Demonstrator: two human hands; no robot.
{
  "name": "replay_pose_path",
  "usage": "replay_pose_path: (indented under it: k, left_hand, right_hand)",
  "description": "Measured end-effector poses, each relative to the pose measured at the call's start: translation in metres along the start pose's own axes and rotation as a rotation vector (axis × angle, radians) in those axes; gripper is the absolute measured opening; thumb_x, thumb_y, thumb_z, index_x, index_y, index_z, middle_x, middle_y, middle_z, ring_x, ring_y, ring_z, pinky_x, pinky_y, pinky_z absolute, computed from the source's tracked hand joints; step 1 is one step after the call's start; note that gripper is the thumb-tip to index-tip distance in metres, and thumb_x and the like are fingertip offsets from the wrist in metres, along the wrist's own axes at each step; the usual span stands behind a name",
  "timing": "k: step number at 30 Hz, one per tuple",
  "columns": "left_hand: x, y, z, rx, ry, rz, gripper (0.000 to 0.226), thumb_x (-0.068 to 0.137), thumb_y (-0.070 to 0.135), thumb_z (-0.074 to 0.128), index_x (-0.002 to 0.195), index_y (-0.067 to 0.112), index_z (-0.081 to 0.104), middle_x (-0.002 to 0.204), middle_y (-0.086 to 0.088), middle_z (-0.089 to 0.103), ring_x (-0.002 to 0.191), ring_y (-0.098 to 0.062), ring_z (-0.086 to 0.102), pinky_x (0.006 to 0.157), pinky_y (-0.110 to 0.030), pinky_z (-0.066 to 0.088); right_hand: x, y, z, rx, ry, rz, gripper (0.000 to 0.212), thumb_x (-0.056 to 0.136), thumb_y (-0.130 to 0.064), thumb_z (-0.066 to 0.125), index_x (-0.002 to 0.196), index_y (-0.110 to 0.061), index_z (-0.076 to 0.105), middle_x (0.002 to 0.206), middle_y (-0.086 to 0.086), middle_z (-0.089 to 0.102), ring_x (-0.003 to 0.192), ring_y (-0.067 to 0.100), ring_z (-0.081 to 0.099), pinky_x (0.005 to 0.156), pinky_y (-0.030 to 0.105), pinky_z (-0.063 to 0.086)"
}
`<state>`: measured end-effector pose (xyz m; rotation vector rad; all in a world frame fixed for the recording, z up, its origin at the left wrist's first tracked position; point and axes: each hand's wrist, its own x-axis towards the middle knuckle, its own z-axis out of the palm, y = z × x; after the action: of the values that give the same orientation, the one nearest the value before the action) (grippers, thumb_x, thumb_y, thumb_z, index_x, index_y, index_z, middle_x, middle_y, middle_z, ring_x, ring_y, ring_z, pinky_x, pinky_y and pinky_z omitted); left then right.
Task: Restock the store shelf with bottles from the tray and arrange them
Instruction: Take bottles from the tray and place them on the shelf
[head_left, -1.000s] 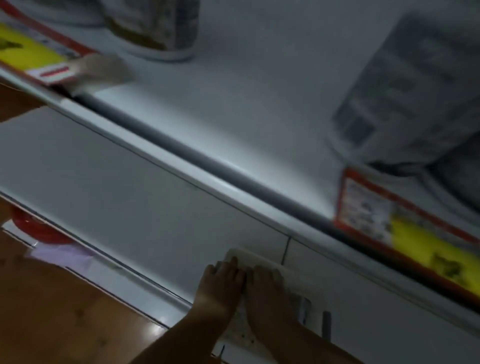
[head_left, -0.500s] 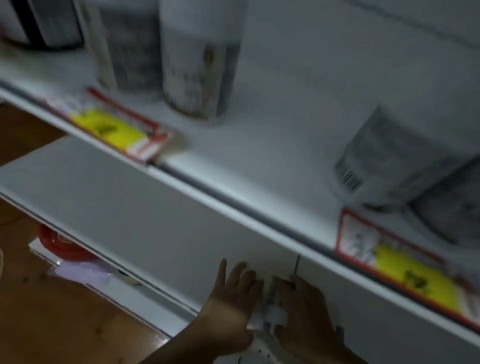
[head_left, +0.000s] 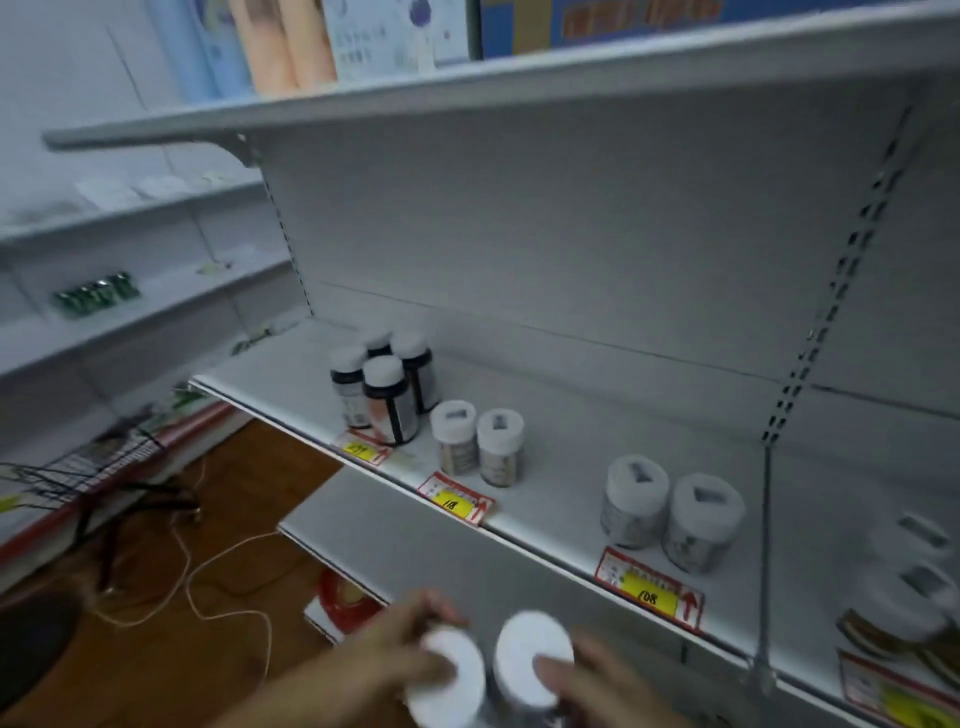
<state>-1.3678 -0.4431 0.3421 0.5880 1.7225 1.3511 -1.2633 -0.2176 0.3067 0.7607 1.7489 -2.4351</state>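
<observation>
My left hand (head_left: 384, 662) grips a white-capped bottle (head_left: 447, 680) at the bottom of the view. Beside it my right hand (head_left: 597, 686) grips a second white-capped bottle (head_left: 532, 657). Both are raised in front of the lower shelf (head_left: 415, 540), below the middle shelf (head_left: 571, 467). On that shelf stand several dark bottles (head_left: 387, 395) at the left, two small white-capped bottles (head_left: 478, 447) in the middle and two wider white bottles (head_left: 670, 514) to the right. More blurred bottles (head_left: 914, 587) stand at the far right. The tray is not visible.
Red and yellow price tags (head_left: 649, 587) hang along the shelf's front edge. An upper shelf (head_left: 467, 88) carries boxes. A vertical post (head_left: 763, 571) splits the shelving at the right. On the wooden floor (head_left: 208, 519) lie white cords, a wire basket (head_left: 78, 473) and a red roll (head_left: 343, 597).
The view has swung up from the lower shelf to the middle shelf. My hands, which were down low on a white object, have come up, each with a white-capped bottle.
</observation>
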Motion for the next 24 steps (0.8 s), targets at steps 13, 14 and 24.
replay_pose_path:
  k: [13,14,24]
  left_hand:
    - [0.073,0.155,-0.101,-0.08,0.133,0.105,0.026,0.061,0.038,0.07,0.082,0.025,0.077,0.088,-0.004,0.076,0.085,-0.023,0.071,0.072,-0.032,0.051]
    - [0.083,0.16,-0.11,-0.058,0.136,0.121,0.026,0.065,0.037,0.067,0.085,0.023,0.076,0.093,-0.008,0.074,0.093,-0.028,0.067,0.077,-0.036,0.047]
    - [0.156,0.179,-0.149,-0.01,0.027,0.064,0.029,0.09,0.045,0.05,0.104,0.021,0.061,0.106,-0.006,0.067,0.098,-0.024,0.064,0.072,-0.04,0.053]
  right_hand:
    - [0.028,-0.153,0.066,-0.091,-0.04,-0.074,0.069,0.053,-0.063,0.06,0.105,-0.017,0.061,0.089,0.015,0.076,0.077,0.031,0.073,0.054,0.025,0.053]
    - [0.035,-0.16,0.07,-0.1,0.005,-0.093,0.069,0.055,-0.063,0.06,0.106,-0.017,0.061,0.091,0.015,0.074,0.075,0.03,0.073,0.052,0.023,0.052]
    - [0.087,-0.183,0.076,-0.137,0.301,-0.206,0.04,0.081,-0.057,0.055,0.104,-0.025,0.058,0.104,0.012,0.068,0.088,0.031,0.071,0.078,0.033,0.054]
